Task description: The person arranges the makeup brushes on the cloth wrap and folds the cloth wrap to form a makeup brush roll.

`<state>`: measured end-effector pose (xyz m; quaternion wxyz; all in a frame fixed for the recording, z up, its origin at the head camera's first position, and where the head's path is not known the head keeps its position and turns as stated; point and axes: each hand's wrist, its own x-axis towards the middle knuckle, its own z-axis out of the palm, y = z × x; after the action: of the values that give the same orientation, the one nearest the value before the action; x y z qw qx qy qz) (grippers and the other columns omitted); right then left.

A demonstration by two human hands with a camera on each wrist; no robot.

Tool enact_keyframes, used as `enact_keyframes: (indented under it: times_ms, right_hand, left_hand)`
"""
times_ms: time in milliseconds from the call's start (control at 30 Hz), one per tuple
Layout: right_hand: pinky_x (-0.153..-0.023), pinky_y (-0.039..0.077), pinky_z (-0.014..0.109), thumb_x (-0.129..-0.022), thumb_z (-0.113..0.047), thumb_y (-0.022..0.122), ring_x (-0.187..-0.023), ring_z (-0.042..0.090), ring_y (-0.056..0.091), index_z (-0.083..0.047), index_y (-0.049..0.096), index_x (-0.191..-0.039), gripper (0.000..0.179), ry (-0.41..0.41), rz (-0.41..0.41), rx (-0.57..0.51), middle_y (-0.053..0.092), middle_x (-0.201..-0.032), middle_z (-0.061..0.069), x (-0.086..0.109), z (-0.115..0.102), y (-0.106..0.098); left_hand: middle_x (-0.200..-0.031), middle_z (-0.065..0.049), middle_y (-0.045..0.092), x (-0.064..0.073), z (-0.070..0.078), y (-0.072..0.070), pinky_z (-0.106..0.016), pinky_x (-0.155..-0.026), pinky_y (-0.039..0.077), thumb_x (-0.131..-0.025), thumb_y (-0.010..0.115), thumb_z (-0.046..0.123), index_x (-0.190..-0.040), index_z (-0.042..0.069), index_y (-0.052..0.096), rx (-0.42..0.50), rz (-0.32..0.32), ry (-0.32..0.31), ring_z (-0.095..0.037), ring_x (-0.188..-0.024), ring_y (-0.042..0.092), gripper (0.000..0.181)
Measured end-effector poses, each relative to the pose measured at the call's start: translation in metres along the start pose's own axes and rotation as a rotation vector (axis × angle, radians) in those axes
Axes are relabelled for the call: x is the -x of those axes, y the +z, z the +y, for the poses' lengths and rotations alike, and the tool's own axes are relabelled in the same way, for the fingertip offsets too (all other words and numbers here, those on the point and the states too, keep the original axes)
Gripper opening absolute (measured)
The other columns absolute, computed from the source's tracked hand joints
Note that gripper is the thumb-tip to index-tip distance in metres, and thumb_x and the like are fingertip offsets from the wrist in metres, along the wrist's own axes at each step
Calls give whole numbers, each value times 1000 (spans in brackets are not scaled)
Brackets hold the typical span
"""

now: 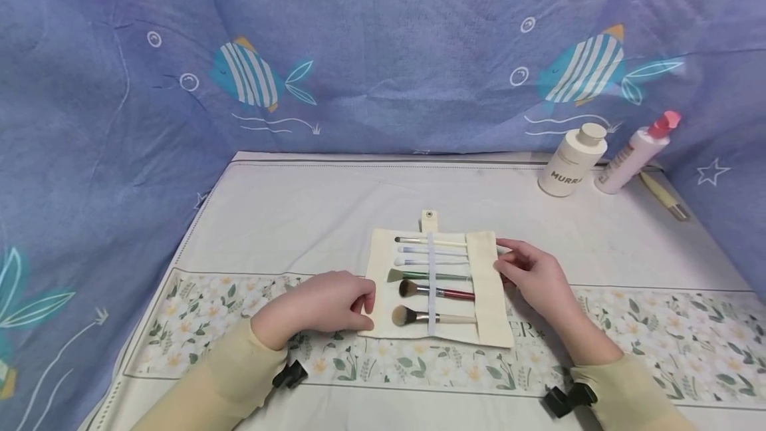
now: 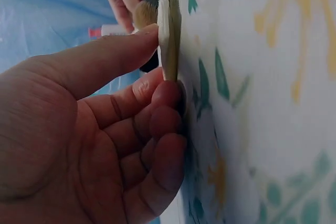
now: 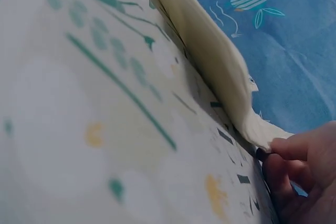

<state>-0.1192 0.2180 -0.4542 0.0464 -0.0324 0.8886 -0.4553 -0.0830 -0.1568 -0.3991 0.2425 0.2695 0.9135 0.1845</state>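
Note:
A cream cloth makeup brush roll (image 1: 492,285) lies spread on the table in the head view. Several brushes lie side by side in it under a pale elastic band (image 1: 432,308), among them a red-handled brush (image 1: 459,294), a green brush (image 1: 445,276) and a fluffy pale-handled brush (image 1: 457,318). My left hand (image 1: 326,301) pinches the roll's left edge, thumb above and fingertips beneath, as the left wrist view shows. At the right edge, my right hand (image 1: 535,278) pinches the cloth between thumb and fingers. A snap tab (image 1: 429,219) sticks out from the far edge.
A white bottle (image 1: 571,161) and a pink pump bottle (image 1: 634,155) stand at the table's back right. Beside them lies a flat brush (image 1: 664,195). A blue fish-print curtain (image 1: 383,52) hangs behind the white, flower-banded tablecloth (image 1: 311,211).

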Motion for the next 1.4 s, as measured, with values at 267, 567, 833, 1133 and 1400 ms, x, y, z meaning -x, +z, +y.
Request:
enact_keyframes:
  times_ms: [267, 567, 833, 1133, 1400]
  right_hand:
    - [-62, 54, 24, -99, -14, 70, -77, 14, 64, -9, 65, -130, 31, -6, 52, 30, 74, -105, 10, 0, -1, 5]
    - [-59, 47, 26, -97, -11, 71, -72, 16, 56, -9, 67, -97, 4, -119, 35, 200, 65, -83, 2, 7, -7, 3]
    - [-66, 54, 27, -90, -10, 79, -73, 2, 57, -22, 67, -91, 17, -347, -104, 338, 64, -82, -14, 25, -26, -2]
    - [-69, 51, 25, -87, -46, 82, -80, -3, 52, -35, 64, -96, 23, -489, -272, 502, 57, -92, -22, 54, -34, -7]
    - [-82, 55, 32, -77, -48, 90, -99, 0, 51, -32, 59, -109, 48, -540, -319, 549, 54, -112, -20, 61, -32, -6]
  left_hand:
    - [-67, 15, 55, 3, 7, 2, -25, -66, 44, -88, 77, 34, -88, 25, 60, -53, 4, 10, -3, -63, 51, 19]
    - [-71, 11, 56, 7, 7, 0, -25, -65, 45, -83, 84, 41, -93, 22, 60, -10, -14, 16, -5, -64, 50, 31]
    - [-83, 9, 50, 5, 13, 5, -24, -72, 43, -78, 87, 37, -93, 22, 59, -86, 20, 109, -7, -75, 46, 35]
    - [-87, 10, 51, 5, 19, 8, -31, -87, 41, -82, 83, 29, -92, 24, 60, -172, 26, 137, -7, -84, 43, 26]
    - [-88, 11, 52, 6, 14, 7, -32, -88, 42, -80, 76, 22, -90, 24, 61, -152, 34, 135, -8, -85, 44, 19]
